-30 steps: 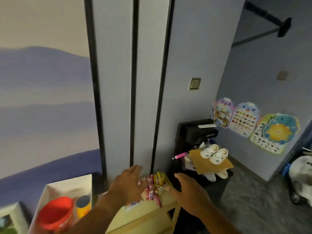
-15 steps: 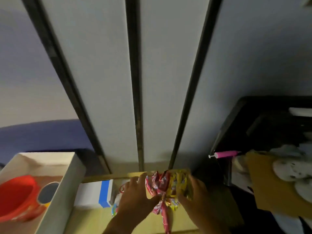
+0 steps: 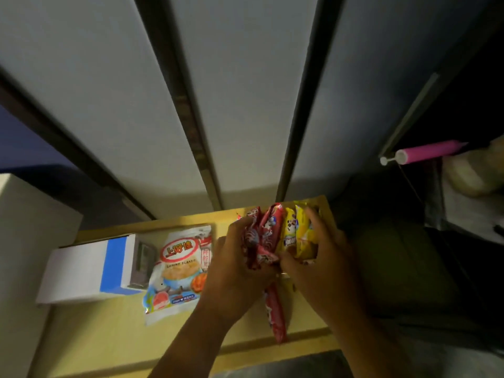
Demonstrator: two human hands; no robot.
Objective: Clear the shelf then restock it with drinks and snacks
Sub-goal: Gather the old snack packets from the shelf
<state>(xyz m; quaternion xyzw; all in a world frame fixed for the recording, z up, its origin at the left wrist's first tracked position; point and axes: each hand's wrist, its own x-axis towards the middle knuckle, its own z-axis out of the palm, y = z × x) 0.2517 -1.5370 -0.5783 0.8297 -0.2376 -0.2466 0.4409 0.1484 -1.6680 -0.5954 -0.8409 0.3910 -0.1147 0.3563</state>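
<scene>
Red packets (image 3: 261,236): gripped by left hand (image 3: 234,276)
Yellow packets (image 3: 298,236): gripped, it seems, by right hand (image 3: 319,266)
Shelf (image 3: 109,336): below both hands

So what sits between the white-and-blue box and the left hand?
In the head view, a white shrimp-flakes snack bag lies between the white-and-blue cardboard box and left hand.

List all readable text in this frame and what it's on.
"上好佳": red oval on the shrimp bag.
"SHRIMP FLAKES": same bag, under the oval; faint, likely reading.
Red strip on the bag's right edge: characters blurred.
Red packets and yellow packets: print unreadable.
White-and-blue box: no legible text.
</scene>
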